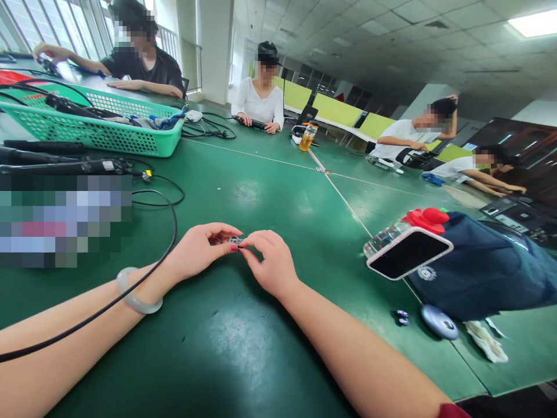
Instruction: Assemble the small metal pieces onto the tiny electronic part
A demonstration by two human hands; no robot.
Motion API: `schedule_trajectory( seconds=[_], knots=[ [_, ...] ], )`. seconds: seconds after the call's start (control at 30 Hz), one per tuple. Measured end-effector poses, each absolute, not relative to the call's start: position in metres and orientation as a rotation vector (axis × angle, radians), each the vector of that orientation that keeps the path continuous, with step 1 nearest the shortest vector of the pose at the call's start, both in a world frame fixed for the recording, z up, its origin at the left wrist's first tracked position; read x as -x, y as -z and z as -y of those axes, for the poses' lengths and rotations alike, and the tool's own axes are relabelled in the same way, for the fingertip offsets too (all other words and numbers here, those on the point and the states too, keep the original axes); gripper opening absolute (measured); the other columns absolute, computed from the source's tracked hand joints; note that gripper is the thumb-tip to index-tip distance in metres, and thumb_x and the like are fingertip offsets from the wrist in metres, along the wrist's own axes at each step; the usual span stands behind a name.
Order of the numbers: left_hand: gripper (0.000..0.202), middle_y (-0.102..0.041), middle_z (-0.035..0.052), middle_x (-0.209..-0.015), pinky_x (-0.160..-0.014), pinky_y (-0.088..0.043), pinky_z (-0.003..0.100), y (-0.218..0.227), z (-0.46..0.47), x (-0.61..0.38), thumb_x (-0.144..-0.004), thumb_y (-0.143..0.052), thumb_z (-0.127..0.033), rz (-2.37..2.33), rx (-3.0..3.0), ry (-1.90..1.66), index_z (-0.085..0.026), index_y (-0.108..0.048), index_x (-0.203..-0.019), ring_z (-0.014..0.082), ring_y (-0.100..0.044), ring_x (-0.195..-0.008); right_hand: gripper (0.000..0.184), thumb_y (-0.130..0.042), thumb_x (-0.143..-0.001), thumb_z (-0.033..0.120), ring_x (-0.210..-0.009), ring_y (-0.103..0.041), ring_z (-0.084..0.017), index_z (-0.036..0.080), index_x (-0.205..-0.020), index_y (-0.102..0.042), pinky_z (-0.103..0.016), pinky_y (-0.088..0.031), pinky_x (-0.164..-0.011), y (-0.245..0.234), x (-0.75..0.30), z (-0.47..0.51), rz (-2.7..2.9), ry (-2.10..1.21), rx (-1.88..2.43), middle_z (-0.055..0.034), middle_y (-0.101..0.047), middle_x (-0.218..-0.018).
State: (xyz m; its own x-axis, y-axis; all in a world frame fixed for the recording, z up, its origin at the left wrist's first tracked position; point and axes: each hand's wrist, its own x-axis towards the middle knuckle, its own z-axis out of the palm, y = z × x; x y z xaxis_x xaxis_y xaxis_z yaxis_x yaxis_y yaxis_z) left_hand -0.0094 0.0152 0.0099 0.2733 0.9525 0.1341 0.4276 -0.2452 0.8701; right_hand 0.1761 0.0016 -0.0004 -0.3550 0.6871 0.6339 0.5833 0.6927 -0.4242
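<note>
A small blue-grey object [235, 240] with some reddish bits is held between my two hands, just above the green tabletop. Its kind is too small and too covered to make out. My left hand [204, 247] pinches it from the left, thumb below and fingers curled over it. From the other side, my right hand [270, 260] closes thumb and fingertips at its right end. A pale bangle [138, 291] circles my left wrist, and a black cable [143, 273] runs over that forearm.
At left are a green basket [152, 138] of cables and tools and black rod-like gear [65, 165]. On the right, a phone [409, 253] leans on a clear bottle [385, 238] beside a dark bag [483, 267]. Several people sit around the table [243, 354].
</note>
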Motion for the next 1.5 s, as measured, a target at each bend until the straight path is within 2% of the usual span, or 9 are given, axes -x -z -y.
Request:
schedule_trajectory(
  seconds=[0.4, 0.87, 1.5],
  knots=[
    [0.03, -0.073, 0.0043, -0.093, -0.083, -0.052, 0.032, -0.0113, -0.0148, 0.0077, -0.072, -0.067, -0.038, -1.16, -1.746, -0.884, -0.019, -0.071, -0.095, 0.0198, -0.066, -0.085, 0.013, -0.055, -0.089, 0.027, -0.087, -0.062, -0.014, 0.023, -0.086, -0.068, -0.03, -0.049, -0.084, -0.0022, -0.1769, 0.0005, 2.041, -0.202, 0.937, -0.0031, -0.071, -0.089],
    [0.028, -0.073, 0.0028, -0.092, -0.083, -0.05, 0.032, -0.0152, -0.0123, 0.0063, -0.072, -0.066, -0.038, -1.28, -1.832, -0.888, -0.021, -0.071, -0.094, 0.0194, -0.065, -0.083, 0.013, -0.055, -0.088, 0.025, -0.086, -0.066, -0.015, 0.023, -0.089, -0.069, -0.03, -0.049, -0.084, 0.0021, -0.1786, -0.0018, 2.104, -0.179, 1.021, -0.0016, -0.073, -0.093],
    [0.03, -0.073, 0.0033, -0.086, -0.075, -0.05, 0.031, -0.0127, -0.0143, 0.0075, -0.07, -0.069, -0.043, -1.282, -1.757, -0.891, -0.02, -0.072, -0.089, 0.0189, -0.063, -0.078, 0.015, -0.055, -0.089, 0.025, -0.085, -0.066, -0.015, 0.023, -0.087, -0.069, -0.029, -0.049, -0.08, 0.0019, -0.1797, -0.0025, 2.136, -0.094, 1.027, -0.0014, -0.074, -0.092]
  ],
)
